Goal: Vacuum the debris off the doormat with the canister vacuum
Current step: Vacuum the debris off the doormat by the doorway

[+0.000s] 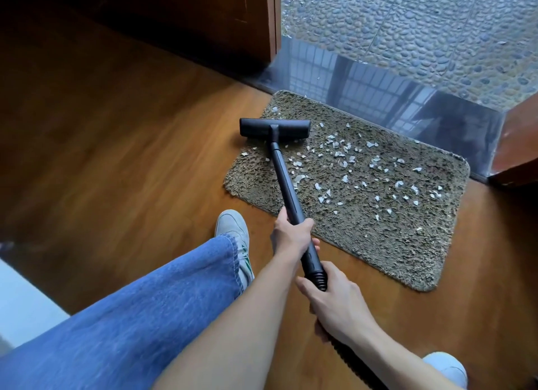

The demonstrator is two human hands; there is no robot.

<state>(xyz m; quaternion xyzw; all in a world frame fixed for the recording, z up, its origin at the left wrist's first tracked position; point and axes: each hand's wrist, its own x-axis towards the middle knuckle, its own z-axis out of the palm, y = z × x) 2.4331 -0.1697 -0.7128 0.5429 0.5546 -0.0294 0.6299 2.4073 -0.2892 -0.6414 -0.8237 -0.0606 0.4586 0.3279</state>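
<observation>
A shaggy brown doormat [378,229] lies on the wooden floor by the doorway. Several pale flakes of debris [343,164] are scattered over its middle and right part. The black floor nozzle [275,127] of the vacuum rests on the mat's far left corner. Its black wand [283,180] slants back toward me. My left hand [291,235] grips the wand partway up. My right hand [334,299] grips the ribbed hose end [320,279] just below. The canister is out of view.
A dark glossy threshold [393,95] runs behind the mat, with pebbled paving [422,25] beyond it. A wooden door [203,16] stands at the upper left and a wooden frame [518,145] at the right. My left leg in jeans with a grey shoe [233,229] is beside the mat.
</observation>
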